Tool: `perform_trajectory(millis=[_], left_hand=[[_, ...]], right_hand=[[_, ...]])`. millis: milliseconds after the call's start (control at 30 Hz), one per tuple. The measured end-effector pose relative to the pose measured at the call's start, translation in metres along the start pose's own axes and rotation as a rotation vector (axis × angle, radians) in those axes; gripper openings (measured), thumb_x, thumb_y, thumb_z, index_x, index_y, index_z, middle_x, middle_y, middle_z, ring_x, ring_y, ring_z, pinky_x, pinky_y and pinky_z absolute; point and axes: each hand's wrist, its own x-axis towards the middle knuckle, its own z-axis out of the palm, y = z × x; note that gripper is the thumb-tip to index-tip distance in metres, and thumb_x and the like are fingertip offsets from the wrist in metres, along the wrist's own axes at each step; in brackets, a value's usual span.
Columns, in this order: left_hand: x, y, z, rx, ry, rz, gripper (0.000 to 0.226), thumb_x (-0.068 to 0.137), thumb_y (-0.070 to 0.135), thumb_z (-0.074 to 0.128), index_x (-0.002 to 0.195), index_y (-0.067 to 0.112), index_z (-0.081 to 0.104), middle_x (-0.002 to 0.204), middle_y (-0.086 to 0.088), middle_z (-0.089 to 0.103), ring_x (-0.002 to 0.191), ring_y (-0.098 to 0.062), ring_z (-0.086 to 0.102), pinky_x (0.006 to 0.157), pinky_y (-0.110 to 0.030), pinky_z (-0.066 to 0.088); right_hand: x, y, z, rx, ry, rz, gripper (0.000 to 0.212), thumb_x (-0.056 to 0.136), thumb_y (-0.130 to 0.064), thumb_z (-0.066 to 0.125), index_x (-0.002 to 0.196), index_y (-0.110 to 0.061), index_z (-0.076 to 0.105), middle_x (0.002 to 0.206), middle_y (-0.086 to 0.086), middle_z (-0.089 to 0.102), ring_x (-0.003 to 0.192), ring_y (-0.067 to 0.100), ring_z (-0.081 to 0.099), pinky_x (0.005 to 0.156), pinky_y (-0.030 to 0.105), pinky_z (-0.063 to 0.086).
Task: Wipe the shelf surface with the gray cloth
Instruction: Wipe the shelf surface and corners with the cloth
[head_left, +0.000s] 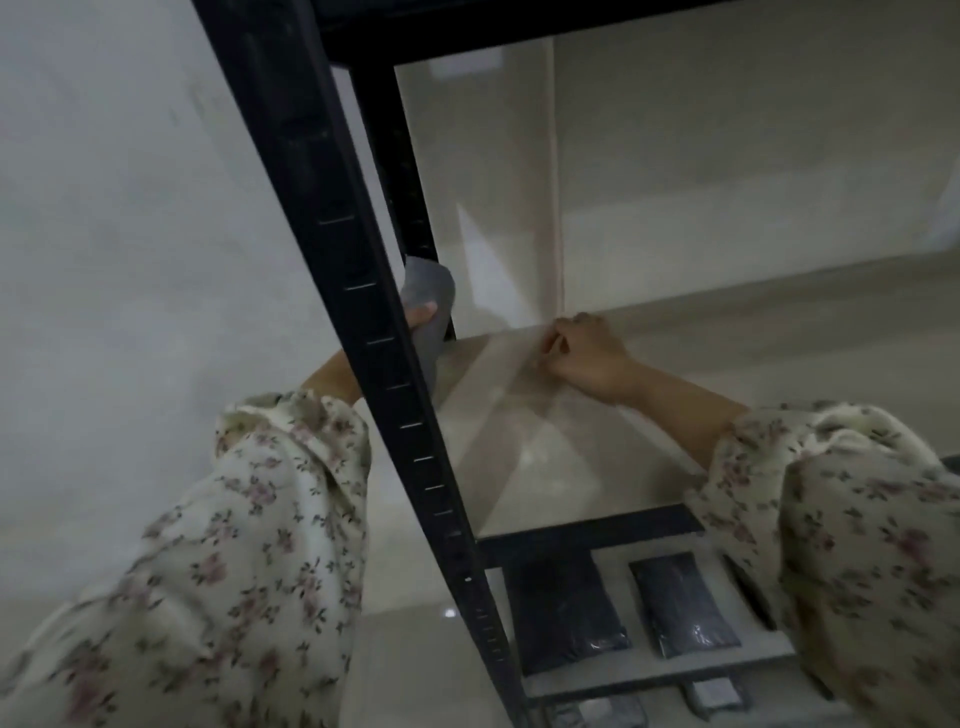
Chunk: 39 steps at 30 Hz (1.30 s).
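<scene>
The pale shelf surface (524, 447) lies in a black metal rack. The gray cloth (431, 306) hangs at the shelf's far left corner, against the rear black post. My left hand (421, 316) is shut on the cloth; the front black upright (363, 291) hides most of that hand and its wrist. My right hand (584, 353) rests on the shelf near its back edge, fingers curled with nothing seen in them. Both arms wear floral sleeves.
The front upright crosses the view diagonally in front of my left arm. A black front rail (587, 538) edges the shelf. On the lower shelf lie two dark packets (680, 608) and other small items. A pale wall stands behind and to the left.
</scene>
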Motion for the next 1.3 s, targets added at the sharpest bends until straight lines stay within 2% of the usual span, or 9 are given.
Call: perform_trajectory(millis=[100, 267, 467, 567, 733, 900, 1000, 1167, 1300], left_hand=[[0.007, -0.009, 0.019, 0.316, 0.018, 0.073, 0.044, 0.088, 0.019, 0.062, 0.128, 0.005, 0.05, 0.123, -0.021, 0.058, 0.113, -0.035, 0.055, 0.091, -0.03, 0.043], [0.008, -0.031, 0.04, 0.912, 0.053, 0.082, 0.05, 0.092, 0.041, 0.048, 0.132, 0.012, 0.044, 0.12, -0.023, 0.048, 0.101, -0.04, 0.054, 0.093, -0.046, 0.044], [-0.02, -0.007, 0.04, 0.9, -0.203, 0.178, 0.045, 0.094, 0.035, 0.048, 0.133, 0.012, 0.046, 0.128, -0.017, 0.053, 0.115, -0.033, 0.053, 0.095, -0.035, 0.04], [-0.035, 0.001, 0.035, 0.779, -0.385, 0.211, 0.038, 0.092, 0.036, 0.053, 0.12, 0.01, 0.055, 0.12, -0.015, 0.059, 0.111, -0.029, 0.054, 0.091, -0.029, 0.038], [-0.003, 0.005, 0.034, 1.114, -0.085, 0.377, 0.052, 0.094, 0.042, 0.045, 0.139, 0.017, 0.036, 0.122, -0.014, 0.048, 0.109, -0.031, 0.053, 0.08, -0.035, 0.041], [0.001, -0.013, 0.049, 1.174, -0.082, 0.265, 0.055, 0.096, 0.041, 0.039, 0.144, 0.017, 0.028, 0.125, -0.015, 0.049, 0.111, -0.035, 0.053, 0.085, -0.041, 0.046], [-0.023, -0.007, 0.047, 1.119, -0.187, 0.313, 0.055, 0.096, 0.042, 0.04, 0.144, 0.019, 0.029, 0.124, -0.011, 0.05, 0.109, -0.031, 0.055, 0.087, -0.035, 0.042], [-0.051, 0.016, 0.03, 0.801, -0.469, 0.231, 0.035, 0.092, 0.035, 0.052, 0.117, 0.011, 0.057, 0.114, -0.009, 0.06, 0.107, -0.025, 0.055, 0.083, -0.023, 0.035], [-0.02, 0.023, 0.024, 1.009, -0.128, 0.329, 0.043, 0.095, 0.036, 0.047, 0.13, 0.012, 0.047, 0.119, -0.016, 0.055, 0.106, -0.03, 0.055, 0.078, -0.028, 0.034]], right_hand=[[-0.001, 0.016, 0.009, -0.174, -0.019, -0.048, 0.036, 0.084, -0.045, 0.058, 0.111, -0.021, 0.058, 0.124, 0.013, 0.047, 0.121, 0.031, 0.038, 0.102, 0.042, 0.035], [-0.001, 0.016, 0.016, -0.252, -0.008, -0.083, 0.042, 0.089, -0.053, 0.046, 0.118, -0.024, 0.055, 0.131, 0.009, 0.044, 0.126, 0.027, 0.035, 0.102, 0.04, 0.027], [0.001, 0.02, 0.011, -0.189, -0.045, -0.075, 0.04, 0.091, -0.051, 0.044, 0.119, -0.026, 0.057, 0.134, 0.008, 0.045, 0.13, 0.027, 0.035, 0.105, 0.039, 0.026], [0.002, 0.025, 0.008, -0.131, -0.064, -0.104, 0.035, 0.091, -0.047, 0.047, 0.109, -0.021, 0.062, 0.119, 0.01, 0.053, 0.12, 0.027, 0.045, 0.1, 0.038, 0.033], [0.001, 0.032, 0.001, 0.036, -0.024, -0.182, 0.032, 0.092, -0.034, 0.052, 0.072, -0.01, 0.06, 0.08, 0.012, 0.061, 0.089, 0.03, 0.058, 0.08, 0.041, 0.045], [0.0, 0.035, 0.008, -0.078, 0.009, -0.195, 0.031, 0.092, -0.038, 0.052, 0.097, -0.012, 0.069, 0.102, 0.015, 0.06, 0.099, 0.028, 0.055, 0.088, 0.037, 0.045], [0.001, 0.037, 0.01, -0.082, 0.025, -0.194, 0.033, 0.092, -0.038, 0.051, 0.099, -0.013, 0.069, 0.103, 0.016, 0.059, 0.102, 0.029, 0.054, 0.089, 0.036, 0.044], [0.007, 0.042, 0.012, -0.061, 0.024, -0.208, 0.027, 0.09, -0.034, 0.052, 0.088, -0.014, 0.07, 0.095, 0.015, 0.062, 0.097, 0.031, 0.056, 0.083, 0.036, 0.044], [0.004, 0.039, 0.01, -0.045, 0.036, -0.162, 0.039, 0.093, -0.039, 0.049, 0.089, -0.006, 0.068, 0.091, 0.011, 0.054, 0.094, 0.026, 0.052, 0.084, 0.039, 0.045]])
